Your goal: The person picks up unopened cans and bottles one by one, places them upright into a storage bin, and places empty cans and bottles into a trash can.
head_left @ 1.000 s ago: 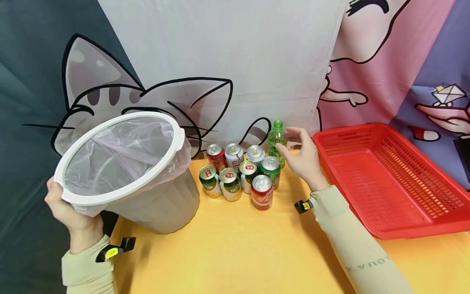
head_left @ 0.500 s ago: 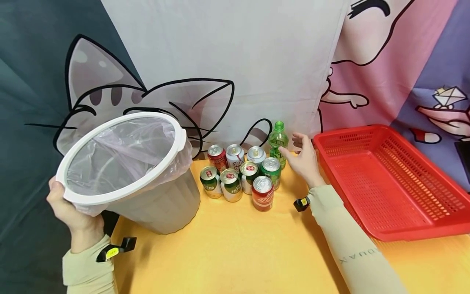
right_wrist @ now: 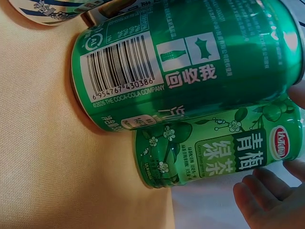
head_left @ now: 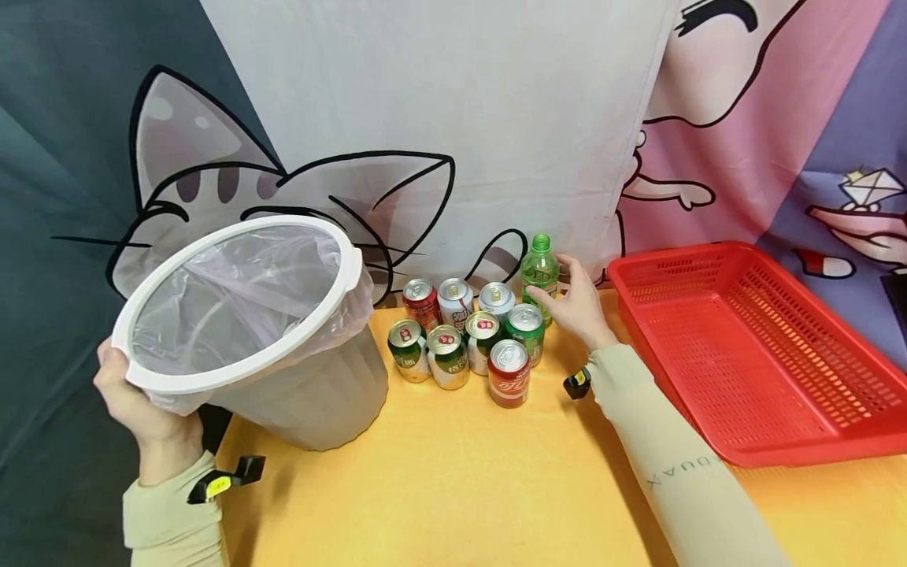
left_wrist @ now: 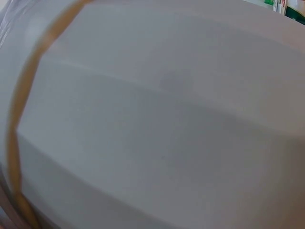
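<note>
My left hand grips the white rim of a grey bin, which tilts on the table with a clear plastic liner inside. The left wrist view is filled by the bin's grey wall. My right hand reaches around a green plastic bottle standing at the back, its thumb in front and fingers on the far right side. In the right wrist view the fingers lie loosely bent right beside the bottle's label. A green can stands close in front of the bottle.
Several drink cans stand grouped mid-table, among them a red can nearest the front and a green-and-white can beside the bin. A red perforated basket sits at the right. A printed cloth hangs behind the yellow table.
My right hand has moved in toward the bottle, narrowing the gap between its fingers and the bottle. My left hand keeps holding the bin in place.
</note>
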Demonstrator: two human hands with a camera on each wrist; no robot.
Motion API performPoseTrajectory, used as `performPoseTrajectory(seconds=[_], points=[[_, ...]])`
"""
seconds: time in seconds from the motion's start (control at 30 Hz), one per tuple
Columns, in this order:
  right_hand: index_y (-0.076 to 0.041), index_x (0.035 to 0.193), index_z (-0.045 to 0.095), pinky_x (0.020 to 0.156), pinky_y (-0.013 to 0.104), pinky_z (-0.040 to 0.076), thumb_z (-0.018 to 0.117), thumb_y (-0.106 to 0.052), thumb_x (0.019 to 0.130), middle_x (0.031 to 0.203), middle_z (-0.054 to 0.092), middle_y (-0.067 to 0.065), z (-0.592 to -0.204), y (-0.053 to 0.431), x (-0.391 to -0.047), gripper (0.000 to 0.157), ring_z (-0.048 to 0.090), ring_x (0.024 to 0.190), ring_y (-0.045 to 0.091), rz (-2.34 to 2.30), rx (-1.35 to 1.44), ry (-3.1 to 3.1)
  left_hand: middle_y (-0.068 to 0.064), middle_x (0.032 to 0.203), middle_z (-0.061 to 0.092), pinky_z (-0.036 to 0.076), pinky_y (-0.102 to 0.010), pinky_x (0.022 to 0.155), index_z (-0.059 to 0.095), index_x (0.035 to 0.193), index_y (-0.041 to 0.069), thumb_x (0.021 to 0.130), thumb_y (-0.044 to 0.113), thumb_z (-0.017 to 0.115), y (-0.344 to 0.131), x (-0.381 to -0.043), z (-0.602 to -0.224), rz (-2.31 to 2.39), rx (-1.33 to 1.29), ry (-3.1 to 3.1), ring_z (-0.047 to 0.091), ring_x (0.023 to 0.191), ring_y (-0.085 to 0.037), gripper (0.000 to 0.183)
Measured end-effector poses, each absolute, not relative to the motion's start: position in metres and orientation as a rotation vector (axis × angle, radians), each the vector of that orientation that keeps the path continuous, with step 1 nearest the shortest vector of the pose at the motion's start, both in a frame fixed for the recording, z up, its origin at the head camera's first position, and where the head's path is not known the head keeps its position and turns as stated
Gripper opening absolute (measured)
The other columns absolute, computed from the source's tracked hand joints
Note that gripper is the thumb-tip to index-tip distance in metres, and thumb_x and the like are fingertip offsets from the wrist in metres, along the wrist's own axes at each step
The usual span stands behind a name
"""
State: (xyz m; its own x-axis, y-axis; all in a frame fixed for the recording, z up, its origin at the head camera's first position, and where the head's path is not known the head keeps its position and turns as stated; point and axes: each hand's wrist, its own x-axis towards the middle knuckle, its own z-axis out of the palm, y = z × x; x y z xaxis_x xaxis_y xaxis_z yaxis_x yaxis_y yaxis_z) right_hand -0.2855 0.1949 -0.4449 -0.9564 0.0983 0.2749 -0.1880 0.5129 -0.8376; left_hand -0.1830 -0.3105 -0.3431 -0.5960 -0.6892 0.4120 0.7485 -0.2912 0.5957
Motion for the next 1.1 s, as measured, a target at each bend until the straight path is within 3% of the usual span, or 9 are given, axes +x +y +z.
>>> performPoseTrajectory(seconds=[0.23,1.1], points=[[-0.007,0.156,0.035,0.111,0.053,0.047,0.079,-0.035,0.091,0.146,0.052,0.021,-0.442,0.1928,-0.2885,0.084,0.052,0.133,0.037,1.406,0.086,-2.499,-0.014,0.102,0.069,0.05,-0.026,0.075,0.067,0.108,0.002,0.091,0.024,0.046,-0.31,-0.1837,-0.3462,-1.914,-0.109,-1.044,0.06,0.089,-0.022,0.035],[-0.009,0.154,0.036,0.106,0.054,0.051,0.078,-0.024,0.092,0.14,0.056,0.025,-0.4422,0.1926,-0.2899,0.076,0.058,0.124,0.041,1.395,0.069,-2.517,-0.014,0.104,0.069,0.05,-0.027,0.076,0.067,0.111,-0.001,0.091,0.024,0.046,-0.3163,-0.185,-0.3489,-1.904,-0.139,-1.073,0.062,0.09,-0.021,0.038]])
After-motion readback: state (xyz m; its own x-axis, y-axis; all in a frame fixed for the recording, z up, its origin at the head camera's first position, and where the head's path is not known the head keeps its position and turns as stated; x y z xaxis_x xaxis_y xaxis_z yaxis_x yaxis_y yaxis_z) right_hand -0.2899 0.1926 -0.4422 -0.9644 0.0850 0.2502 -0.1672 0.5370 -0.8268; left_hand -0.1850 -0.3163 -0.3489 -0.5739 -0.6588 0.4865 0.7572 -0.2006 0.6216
